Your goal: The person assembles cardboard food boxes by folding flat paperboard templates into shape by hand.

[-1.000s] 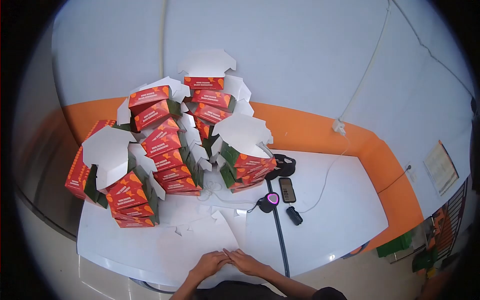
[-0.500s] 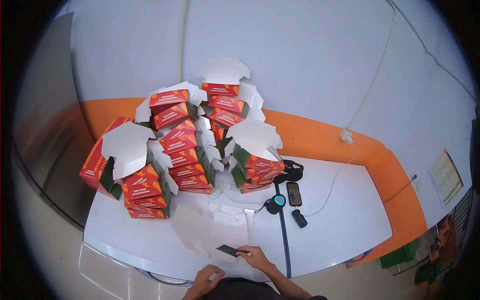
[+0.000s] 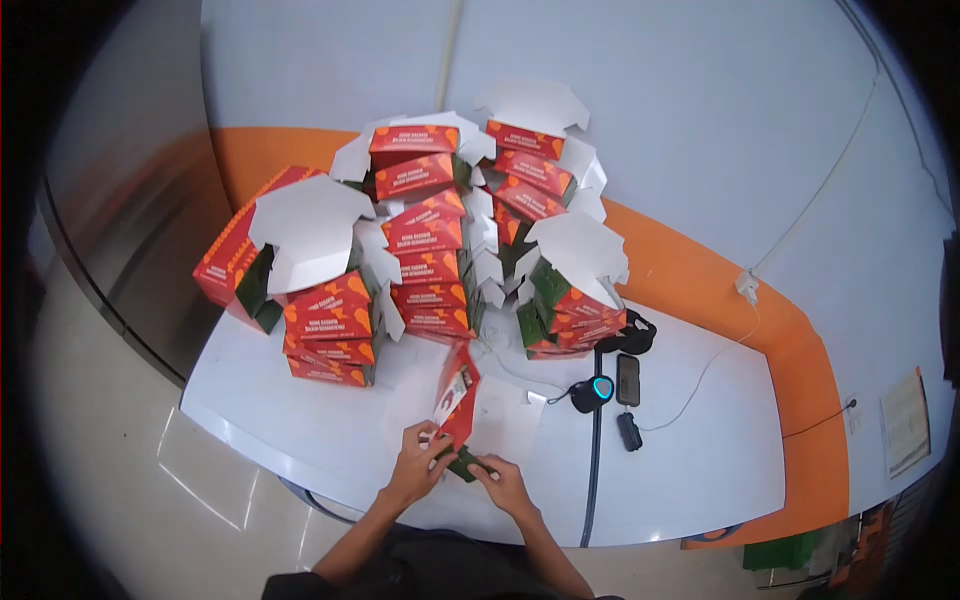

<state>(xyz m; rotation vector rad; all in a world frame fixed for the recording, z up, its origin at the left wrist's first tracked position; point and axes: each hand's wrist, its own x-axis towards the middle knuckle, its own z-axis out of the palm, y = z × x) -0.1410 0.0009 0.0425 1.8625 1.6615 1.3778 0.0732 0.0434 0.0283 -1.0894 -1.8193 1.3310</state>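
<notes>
Near the table's front edge, a partly folded cardboard box (image 3: 460, 410) stands on edge, its red printed side raised and a dark green flap low between my hands. My left hand (image 3: 414, 464) pinches the box at its lower left, by the red panel and the green flap. On the other side, my right hand (image 3: 504, 486) grips the green flap between thumb and fingers. Pale cardboard (image 3: 505, 420) lies flat on the table behind the box. Farther back rise several stacks of red and orange boxes (image 3: 428, 235) with white lids hanging open.
The white table (image 3: 700, 440) has a dark seam running front to back. On it are a round black device with a blue light (image 3: 592, 393), a phone (image 3: 628, 380), a small black block (image 3: 629, 432) on a cable, and a black strap (image 3: 638, 332). An orange-banded wall stands behind.
The flat cardboard in front of me has been lifted and folded up, its red side now showing. My left hand has moved up onto it. The whole view has shifted and tilted.
</notes>
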